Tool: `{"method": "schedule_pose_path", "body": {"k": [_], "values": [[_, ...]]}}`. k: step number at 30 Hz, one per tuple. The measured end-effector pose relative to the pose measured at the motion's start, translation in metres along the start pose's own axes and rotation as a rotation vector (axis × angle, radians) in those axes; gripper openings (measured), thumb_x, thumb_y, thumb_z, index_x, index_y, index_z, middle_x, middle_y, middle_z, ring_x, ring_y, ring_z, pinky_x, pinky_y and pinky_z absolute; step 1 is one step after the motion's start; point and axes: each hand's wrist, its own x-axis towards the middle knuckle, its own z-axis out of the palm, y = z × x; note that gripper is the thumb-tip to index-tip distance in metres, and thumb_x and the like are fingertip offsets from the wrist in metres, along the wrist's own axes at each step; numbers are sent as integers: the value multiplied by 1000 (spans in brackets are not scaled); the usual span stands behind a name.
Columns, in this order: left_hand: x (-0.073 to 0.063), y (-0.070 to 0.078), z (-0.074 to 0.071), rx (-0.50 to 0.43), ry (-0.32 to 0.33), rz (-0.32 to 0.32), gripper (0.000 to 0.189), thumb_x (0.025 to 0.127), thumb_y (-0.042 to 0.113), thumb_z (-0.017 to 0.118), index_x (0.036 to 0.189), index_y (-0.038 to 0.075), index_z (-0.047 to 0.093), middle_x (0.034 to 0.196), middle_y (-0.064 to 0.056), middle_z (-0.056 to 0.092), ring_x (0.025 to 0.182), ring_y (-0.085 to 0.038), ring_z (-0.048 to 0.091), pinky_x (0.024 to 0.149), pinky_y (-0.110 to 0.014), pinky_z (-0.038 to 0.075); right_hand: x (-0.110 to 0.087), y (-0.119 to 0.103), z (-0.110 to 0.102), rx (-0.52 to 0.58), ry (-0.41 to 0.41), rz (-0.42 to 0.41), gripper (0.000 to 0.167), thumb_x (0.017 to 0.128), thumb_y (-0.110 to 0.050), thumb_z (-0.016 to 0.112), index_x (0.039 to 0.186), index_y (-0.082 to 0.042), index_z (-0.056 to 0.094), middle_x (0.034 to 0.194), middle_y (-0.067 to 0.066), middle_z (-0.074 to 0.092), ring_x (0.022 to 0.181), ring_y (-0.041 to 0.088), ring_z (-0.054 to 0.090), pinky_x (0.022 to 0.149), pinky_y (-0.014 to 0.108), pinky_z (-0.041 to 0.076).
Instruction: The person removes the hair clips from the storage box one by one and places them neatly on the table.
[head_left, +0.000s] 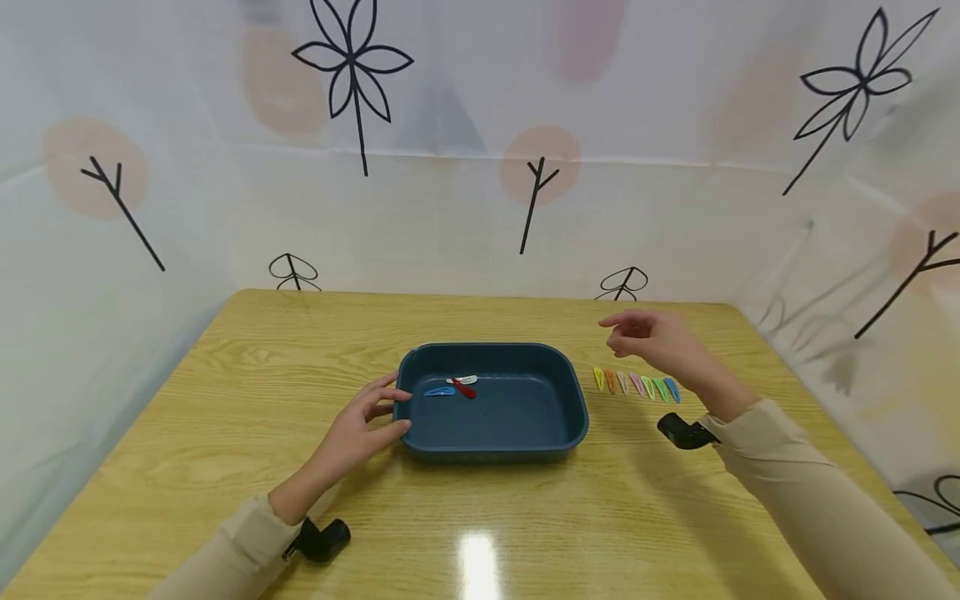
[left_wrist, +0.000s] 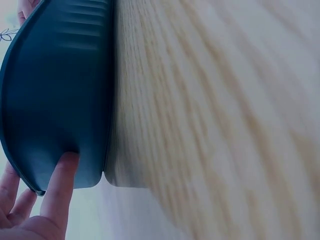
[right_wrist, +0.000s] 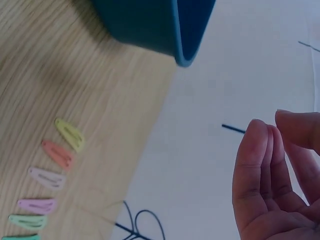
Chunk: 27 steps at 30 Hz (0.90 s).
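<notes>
A dark blue rectangular tray (head_left: pixel 491 456) rests on the table. Inside it lie a white hair clip (head_left: pixel 468 379), a red hair clip (head_left: pixel 467 390) and a blue hair clip (head_left: pixel 439 391), the red one overlapping the white. At the tray's left end my left hand (head_left: pixel 358 429) holds the rim, its fingers over the edge and one digit against the outer wall in the left wrist view. Raised beyond the right end, my right hand (head_left: pixel 654 340) has loosely bent fingers (right_wrist: pixel 252 160) with nothing visible between them. Near it runs a row of hair clips, from yellow (head_left: pixel 598 378) to blue (head_left: pixel 672 390).
Under everything is a light wooden table (head_left: pixel 285 367). A pale cloth (head_left: pixel 442 225) with drawn flowers and twigs hangs behind it and along both sides. Orange (right_wrist: pixel 58 154), pink (right_wrist: pixel 37 205) and green clips (right_wrist: pixel 28 221) lie within the row.
</notes>
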Motion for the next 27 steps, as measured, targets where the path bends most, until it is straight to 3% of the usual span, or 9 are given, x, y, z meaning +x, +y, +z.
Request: {"method": "schedule_pose_path", "body": {"k": [19,27], "values": [[1,-1,0,6,-3,-3,35,85,13,68,117,0,59,148,-8,30,116,-36,50,88,-40,48,25,-19,33,20,-89,-93,30,91,-13,61,120,-5,60,90,12,62,80,22,63,76,35,52],[1,0,-1,3,-2,-12,35,85,13,68,117,0,58,148,-7,30,116,-36,49,87,-37,49,35,-25,44,30,-128,-132,29,90,-11,61,118,-4,61,91,13,62,83,29,61,73,34,52]]}}
